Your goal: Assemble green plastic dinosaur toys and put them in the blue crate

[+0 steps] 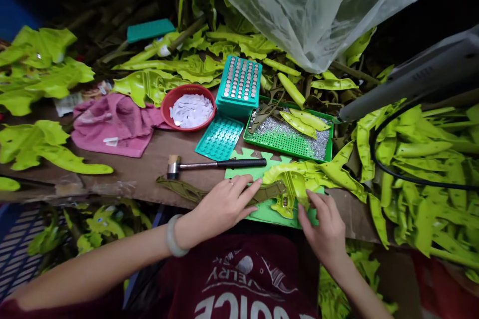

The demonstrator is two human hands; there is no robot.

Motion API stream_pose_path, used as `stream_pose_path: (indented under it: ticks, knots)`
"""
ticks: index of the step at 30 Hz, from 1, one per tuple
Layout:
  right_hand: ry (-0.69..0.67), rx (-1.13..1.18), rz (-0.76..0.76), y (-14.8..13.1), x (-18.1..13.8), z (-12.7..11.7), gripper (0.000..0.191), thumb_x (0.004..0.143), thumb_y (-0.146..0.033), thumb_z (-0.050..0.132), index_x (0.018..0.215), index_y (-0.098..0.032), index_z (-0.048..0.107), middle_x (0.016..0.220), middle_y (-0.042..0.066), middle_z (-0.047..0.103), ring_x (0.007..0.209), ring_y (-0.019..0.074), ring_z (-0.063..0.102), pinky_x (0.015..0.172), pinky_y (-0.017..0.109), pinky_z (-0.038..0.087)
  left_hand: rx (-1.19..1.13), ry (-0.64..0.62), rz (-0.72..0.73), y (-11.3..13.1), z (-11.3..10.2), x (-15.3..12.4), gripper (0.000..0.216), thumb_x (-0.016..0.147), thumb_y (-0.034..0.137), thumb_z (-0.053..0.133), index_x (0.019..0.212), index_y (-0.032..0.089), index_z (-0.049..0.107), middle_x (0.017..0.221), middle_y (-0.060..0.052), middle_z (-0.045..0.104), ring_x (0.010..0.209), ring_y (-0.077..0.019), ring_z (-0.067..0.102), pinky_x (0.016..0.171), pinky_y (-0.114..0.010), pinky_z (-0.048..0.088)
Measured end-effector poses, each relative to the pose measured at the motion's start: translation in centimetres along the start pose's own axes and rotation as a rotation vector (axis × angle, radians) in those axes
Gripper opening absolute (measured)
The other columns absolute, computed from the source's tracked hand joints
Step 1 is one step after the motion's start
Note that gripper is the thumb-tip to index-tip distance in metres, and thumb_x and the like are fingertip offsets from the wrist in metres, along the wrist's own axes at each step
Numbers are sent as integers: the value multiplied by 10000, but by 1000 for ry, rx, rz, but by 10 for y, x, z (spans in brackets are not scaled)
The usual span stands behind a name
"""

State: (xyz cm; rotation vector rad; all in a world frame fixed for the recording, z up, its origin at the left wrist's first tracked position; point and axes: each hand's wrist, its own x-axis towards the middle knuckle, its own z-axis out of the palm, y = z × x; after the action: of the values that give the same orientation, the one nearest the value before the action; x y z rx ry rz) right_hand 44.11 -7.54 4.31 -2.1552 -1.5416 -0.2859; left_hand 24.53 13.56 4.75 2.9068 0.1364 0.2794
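My left hand [224, 204] lies flat, fingers stretched out, pressing a long olive-green plastic strip [187, 190] onto a green foam mat [267, 212] at the table's near edge. My right hand [324, 227] has its fingers curled on a bright lime-green plastic shell part [290, 187] that rests on the mat, right where the strip's end meets it. A small hammer [217, 164] with a black handle lies just beyond my left hand.
Behind stand a red bowl of white discs [188, 108], a teal tray of round metal cells [240, 79], a teal grid tray [219, 137], a green tray of tiny metal parts [290, 132], a pink cloth [112, 124]. Lime-green parts are heaped on the right [422, 179].
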Motion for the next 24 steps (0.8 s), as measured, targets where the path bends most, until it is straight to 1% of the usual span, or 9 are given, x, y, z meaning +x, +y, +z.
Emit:
stream_pose_path:
  ticks: [2, 4, 7, 9, 11, 14, 18, 21, 24]
  knots:
    - [35, -5, -33, 2, 4, 2, 644, 902, -154, 662, 1499, -226, 432, 1100, 147, 630, 974, 272, 640, 791, 410, 586, 42, -74, 18, 1, -1, 5, 538, 1061, 423, 448, 1484, 92, 428, 1211, -176, 591, 1037, -278, 616, 799, -400, 575]
    - [-2, 2, -134, 5, 13, 3, 721, 879, -137, 685, 1537, -228, 405, 1208, 172, 625, 1113, 308, 621, 891, 464, 581, 71, -130, 22, -1, -1, 8, 552, 1057, 426, 459, 1508, 111, 418, 1171, -157, 590, 1015, -270, 613, 794, -387, 564]
    - [-169, 23, -330, 12, 32, 4, 670, 899, -117, 634, 1533, -182, 428, 1357, 186, 628, 1298, 333, 563, 1008, 498, 541, 82, -138, 18, -4, 0, 7, 577, 1051, 431, 470, 1525, 109, 399, 1154, -153, 577, 1022, -276, 606, 797, -386, 561]
    - [-260, 39, -435, 16, 44, 6, 583, 927, -118, 576, 1500, -159, 476, 1383, 175, 642, 1319, 324, 562, 999, 499, 544, 73, -121, 18, -5, 1, 4, 571, 1054, 435, 457, 1514, 102, 405, 1140, -152, 573, 1017, -279, 603, 791, -390, 564]
    - [-299, 72, -498, 19, 51, 11, 513, 945, -128, 544, 1457, -145, 526, 1348, 160, 675, 1288, 312, 586, 953, 482, 568, 61, -100, 8, -6, 4, 2, 567, 1057, 440, 441, 1507, 96, 404, 1146, -155, 572, 1025, -283, 599, 792, -394, 566]
    - [-325, 162, -516, 25, 54, 17, 480, 946, -141, 554, 1426, -142, 559, 1326, 139, 689, 1294, 300, 577, 950, 448, 594, 47, -99, -29, -5, 7, 0, 564, 1057, 429, 444, 1507, 92, 392, 1145, -159, 575, 1008, -283, 596, 774, -397, 564]
    - [-356, 264, -493, 29, 47, 22, 579, 933, -120, 568, 1504, -134, 472, 1359, 140, 664, 1357, 300, 517, 1021, 459, 584, 29, -141, -47, -6, 6, -1, 535, 1046, 416, 480, 1475, 101, 434, 1098, -146, 588, 989, -280, 598, 765, -395, 557]
    - [-372, 287, -464, 23, 42, 22, 638, 933, -105, 559, 1551, -124, 400, 1372, 149, 653, 1366, 311, 499, 1035, 485, 576, -2, -171, -37, -10, 2, -6, 528, 1032, 410, 520, 1463, 115, 452, 1110, -139, 592, 1000, -277, 603, 802, -397, 551]
    - [-367, 280, -430, 13, 42, 21, 654, 939, -106, 544, 1570, -142, 375, 1341, 157, 667, 1330, 311, 523, 1008, 488, 586, -19, -205, -74, -10, -1, -10, 529, 1033, 392, 521, 1490, 142, 427, 1138, -132, 589, 970, -253, 603, 809, -385, 538]
